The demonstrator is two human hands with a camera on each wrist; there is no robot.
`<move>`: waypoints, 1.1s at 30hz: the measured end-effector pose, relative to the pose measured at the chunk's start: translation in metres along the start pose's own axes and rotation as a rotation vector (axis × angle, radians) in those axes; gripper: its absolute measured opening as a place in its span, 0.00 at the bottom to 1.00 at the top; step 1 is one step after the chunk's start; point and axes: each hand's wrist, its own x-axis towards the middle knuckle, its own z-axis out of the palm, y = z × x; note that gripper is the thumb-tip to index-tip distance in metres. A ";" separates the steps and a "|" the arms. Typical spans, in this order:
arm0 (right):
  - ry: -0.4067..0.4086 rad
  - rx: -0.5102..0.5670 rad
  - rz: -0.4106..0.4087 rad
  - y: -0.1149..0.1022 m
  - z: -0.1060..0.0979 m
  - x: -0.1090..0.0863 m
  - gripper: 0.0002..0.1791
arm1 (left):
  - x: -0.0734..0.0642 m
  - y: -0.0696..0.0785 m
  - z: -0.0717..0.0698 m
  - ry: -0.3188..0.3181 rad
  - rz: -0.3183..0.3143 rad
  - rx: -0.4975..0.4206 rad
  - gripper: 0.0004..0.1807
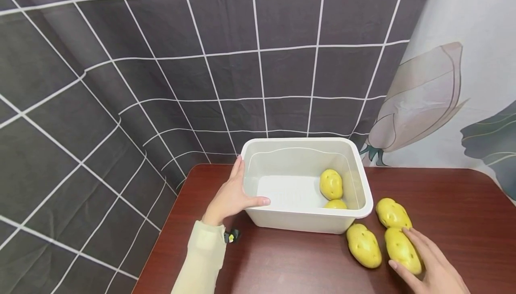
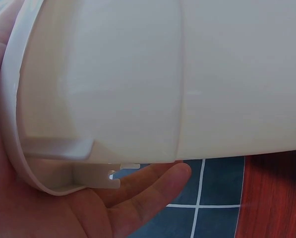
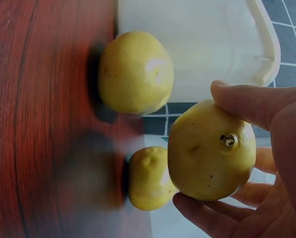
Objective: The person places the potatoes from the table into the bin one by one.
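Note:
My left hand [image 1: 231, 197] grips the left end of a white plastic bin [image 1: 290, 220], its thumb over the near rim and its fingers along the left side. In the left wrist view, fingertips [image 2: 180, 173] show beyond the bin's wall [image 2: 128, 89]. Two yellow potatoes lie at the bin's right end, one potato [image 1: 331, 184] in plain sight, the other potato [image 1: 335, 204] partly behind the near rim. At the lower right my right hand [image 1: 433, 262] holds a potato [image 3: 212, 151] between thumb and fingers. Beside it are a potato [image 1: 364, 245] near the bin's corner and a farther potato [image 1: 393, 213].
The bin stands on a dark red-brown wooden table [image 1: 463, 209]. Behind and to the left hangs a dark grey curtain [image 1: 225, 79] with a white grid. A pale cloth [image 1: 427, 101] with a flower print hangs at the right. A dark band [image 1: 231, 236] shows at the left wrist.

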 end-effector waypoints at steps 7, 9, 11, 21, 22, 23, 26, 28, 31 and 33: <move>0.031 0.012 -0.030 0.002 -0.001 0.001 0.52 | -0.001 0.001 -0.001 0.006 0.014 -0.003 0.76; 0.031 0.011 -0.034 0.002 -0.002 0.002 0.52 | -0.001 0.001 -0.001 0.007 0.019 -0.006 0.75; 0.026 0.004 -0.033 0.001 -0.003 0.002 0.52 | -0.001 0.002 -0.001 0.007 0.021 -0.009 0.75; 0.032 -0.007 -0.050 -0.008 -0.010 0.007 0.51 | -0.001 0.002 -0.001 0.009 -0.002 -0.008 0.75; 0.033 -0.004 -0.055 -0.009 -0.011 0.008 0.51 | -0.001 0.002 -0.001 0.009 -0.001 -0.007 0.76; 0.035 -0.003 -0.059 -0.009 -0.012 0.008 0.50 | -0.001 0.002 0.000 0.009 0.000 -0.006 0.76; 0.055 0.006 -0.082 -0.010 -0.013 0.010 0.50 | -0.001 0.002 0.000 0.009 0.009 -0.004 0.76; 0.083 0.018 -0.106 -0.010 -0.014 0.011 0.49 | -0.002 0.002 0.000 0.009 0.014 -0.003 0.76; 0.110 0.034 -0.128 -0.010 -0.014 0.012 0.49 | -0.002 0.001 0.000 0.010 0.016 0.002 0.75; 0.109 0.033 -0.124 -0.010 -0.015 0.013 0.50 | -0.001 0.001 0.000 0.012 0.014 0.008 0.76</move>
